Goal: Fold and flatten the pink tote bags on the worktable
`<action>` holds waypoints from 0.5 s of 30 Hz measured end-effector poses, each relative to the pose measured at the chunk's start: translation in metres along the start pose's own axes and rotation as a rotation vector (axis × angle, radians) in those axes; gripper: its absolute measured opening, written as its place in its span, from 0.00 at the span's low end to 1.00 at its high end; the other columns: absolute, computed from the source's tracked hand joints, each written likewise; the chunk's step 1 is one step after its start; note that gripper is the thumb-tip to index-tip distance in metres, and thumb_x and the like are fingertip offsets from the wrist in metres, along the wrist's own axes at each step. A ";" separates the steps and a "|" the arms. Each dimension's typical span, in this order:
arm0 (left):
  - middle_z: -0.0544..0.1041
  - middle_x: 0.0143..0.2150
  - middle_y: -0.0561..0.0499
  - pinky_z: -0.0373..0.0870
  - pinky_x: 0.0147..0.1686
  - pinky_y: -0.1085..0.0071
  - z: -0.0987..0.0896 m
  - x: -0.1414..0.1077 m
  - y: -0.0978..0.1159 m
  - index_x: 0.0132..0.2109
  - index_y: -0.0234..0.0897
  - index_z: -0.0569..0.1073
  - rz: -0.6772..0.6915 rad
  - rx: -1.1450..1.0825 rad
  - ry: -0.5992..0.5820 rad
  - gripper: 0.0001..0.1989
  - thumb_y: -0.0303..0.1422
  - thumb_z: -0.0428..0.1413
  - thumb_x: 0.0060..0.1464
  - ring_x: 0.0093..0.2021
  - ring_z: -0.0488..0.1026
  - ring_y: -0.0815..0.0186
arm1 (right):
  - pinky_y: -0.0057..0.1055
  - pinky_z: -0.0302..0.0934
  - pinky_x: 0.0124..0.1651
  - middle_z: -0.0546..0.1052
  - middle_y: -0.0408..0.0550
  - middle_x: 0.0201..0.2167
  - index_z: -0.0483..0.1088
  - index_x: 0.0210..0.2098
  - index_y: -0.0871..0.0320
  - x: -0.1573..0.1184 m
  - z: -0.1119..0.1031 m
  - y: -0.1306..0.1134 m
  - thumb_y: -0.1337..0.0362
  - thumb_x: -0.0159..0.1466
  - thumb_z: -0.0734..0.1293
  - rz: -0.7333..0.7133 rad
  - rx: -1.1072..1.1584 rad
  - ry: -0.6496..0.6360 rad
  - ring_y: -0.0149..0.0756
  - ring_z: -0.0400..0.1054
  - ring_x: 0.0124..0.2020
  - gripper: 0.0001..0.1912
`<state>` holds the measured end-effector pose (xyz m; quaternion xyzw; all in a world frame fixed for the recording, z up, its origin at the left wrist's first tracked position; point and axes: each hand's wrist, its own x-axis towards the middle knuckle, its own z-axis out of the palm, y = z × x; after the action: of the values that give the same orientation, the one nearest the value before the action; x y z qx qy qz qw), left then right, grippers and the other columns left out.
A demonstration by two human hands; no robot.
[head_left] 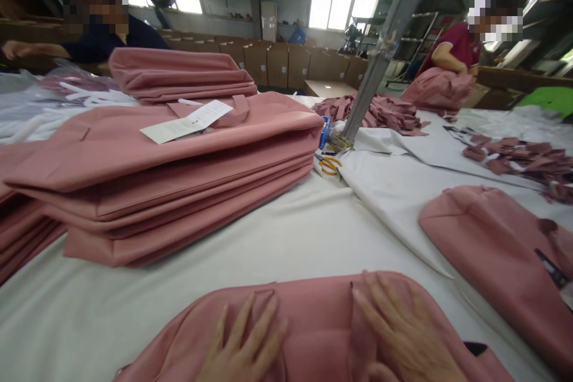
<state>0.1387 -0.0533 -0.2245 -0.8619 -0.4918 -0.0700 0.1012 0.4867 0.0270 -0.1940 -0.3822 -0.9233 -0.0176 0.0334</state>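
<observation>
A pink bag (316,316) lies flat on the white-covered table, cut off by the bottom edge of the view. My left hand (246,343) rests on its left half, fingers spread over the material. On the right half lies my right hand (400,328), its fingers stretched toward the bag's top edge. Neither hand grips anything that I can see. Farther off, a stack of folded pink bags (201,179) carries a white paper tag (185,122) on top. Another pink bag (496,256) lies to the right, partly outside the view.
A metal post (385,42) rises beyond the stack, with yellow-handled snips (329,164) near its foot. Piles of pink strips (376,113) lie behind. One person (111,30) is at the far left; another person (456,48) handles pink material at the right. Cardboard boxes (286,65) line the back.
</observation>
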 end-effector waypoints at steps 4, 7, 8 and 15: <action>0.48 0.71 0.52 0.41 0.60 0.40 0.012 0.004 0.010 0.68 0.50 0.45 -0.100 -0.149 -0.157 0.39 0.60 0.42 0.55 0.67 0.43 0.39 | 0.64 0.40 0.62 0.43 0.48 0.69 0.34 0.69 0.51 0.009 0.025 -0.015 0.55 0.67 0.56 0.087 0.036 -0.215 0.53 0.40 0.68 0.36; 0.46 0.71 0.52 0.48 0.59 0.38 -0.004 0.007 0.009 0.68 0.52 0.38 -0.128 -0.269 -0.274 0.36 0.57 0.40 0.59 0.68 0.44 0.41 | 0.64 0.41 0.63 0.43 0.48 0.69 0.32 0.69 0.51 0.010 0.011 -0.016 0.56 0.68 0.55 0.093 0.056 -0.250 0.50 0.39 0.68 0.35; 0.46 0.71 0.52 0.50 0.59 0.38 -0.014 0.004 0.009 0.68 0.52 0.37 -0.143 -0.283 -0.289 0.35 0.55 0.40 0.60 0.68 0.45 0.43 | 0.64 0.41 0.62 0.45 0.49 0.68 0.32 0.69 0.51 0.006 -0.003 -0.017 0.56 0.69 0.54 0.084 0.037 -0.216 0.49 0.40 0.68 0.34; 0.58 0.67 0.51 0.40 0.56 0.27 -0.050 -0.090 0.023 0.61 0.58 0.62 -0.511 0.025 -0.254 0.31 0.56 0.51 0.50 0.66 0.48 0.33 | 0.72 0.41 0.56 0.60 0.56 0.63 0.53 0.65 0.49 -0.106 -0.050 -0.019 0.54 0.67 0.52 0.265 -0.312 0.188 0.61 0.53 0.62 0.28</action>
<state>0.1124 -0.1519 -0.1982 -0.7107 -0.7026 0.0212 0.0286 0.5500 -0.0641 -0.1527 -0.4972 -0.8440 -0.1915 0.0619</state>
